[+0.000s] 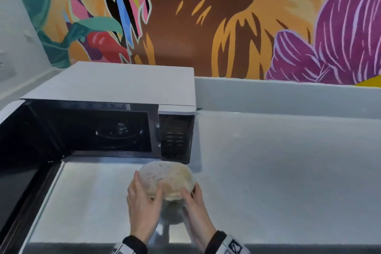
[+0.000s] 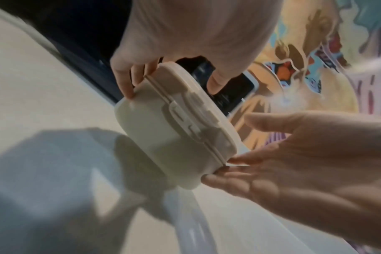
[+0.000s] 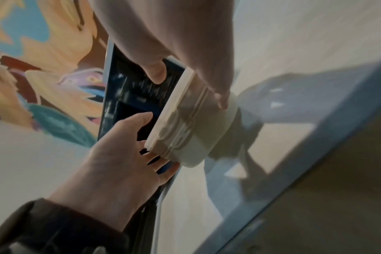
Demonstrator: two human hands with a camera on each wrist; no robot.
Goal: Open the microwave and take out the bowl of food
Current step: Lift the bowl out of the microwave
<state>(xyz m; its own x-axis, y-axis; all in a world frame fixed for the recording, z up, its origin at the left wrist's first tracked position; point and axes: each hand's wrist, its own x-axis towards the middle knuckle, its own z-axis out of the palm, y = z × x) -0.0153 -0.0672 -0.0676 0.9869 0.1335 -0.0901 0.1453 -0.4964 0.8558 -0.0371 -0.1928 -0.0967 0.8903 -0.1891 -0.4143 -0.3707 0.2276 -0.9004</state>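
A round cream bowl [image 1: 167,179] with a clip-on lid and food showing through is held between both hands in front of the open microwave [image 1: 123,84], just over the white counter [image 1: 288,171]. My left hand [image 1: 147,185] grips its left side, thumb on the lid. My right hand [image 1: 191,194] grips the right side. The left wrist view shows the bowl [image 2: 168,137] tilted, with the left hand [image 2: 171,86] above it and the right hand [image 2: 230,147] against its side. The right wrist view shows the bowl [image 3: 196,128] between the right hand [image 3: 188,88] and the left hand [image 3: 157,142].
The microwave door [image 1: 20,150] hangs open to the left. The dark cavity [image 1: 103,130] holds only the glass turntable [image 1: 119,130]. The control panel [image 1: 175,138] is just behind the bowl. A low white ledge [image 1: 288,97] and a painted wall stand behind.
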